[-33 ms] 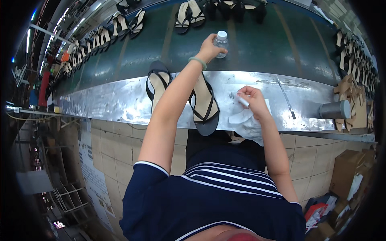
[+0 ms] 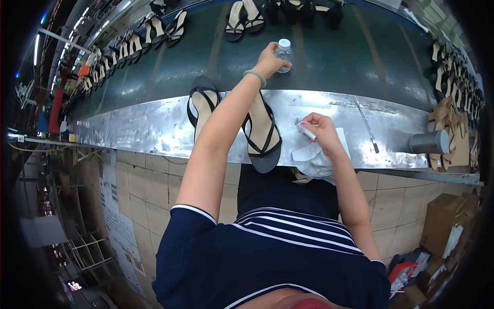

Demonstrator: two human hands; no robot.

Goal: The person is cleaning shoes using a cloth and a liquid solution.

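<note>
My left hand (image 2: 268, 61) is stretched out over the dark green conveyor belt (image 2: 350, 62) and is closed around a small clear plastic bottle (image 2: 283, 50) with a white cap, which stands upright on the belt. My right hand (image 2: 320, 132) pinches a fold of a white cloth (image 2: 315, 158) that lies on the shiny metal ledge (image 2: 144, 129). Two black-strapped sandals with beige insoles lie on that ledge under my left forearm: one sandal (image 2: 202, 105) to the left, the other sandal (image 2: 263, 139) beside my right hand.
Pairs of sandals (image 2: 242, 15) ride the belt's far side, and more sandals (image 2: 128, 46) run off to the left. A grey cylinder (image 2: 429, 141) and cardboard pieces (image 2: 455, 129) sit at the ledge's right end. Cardboard boxes (image 2: 442, 221) stand on the floor at right.
</note>
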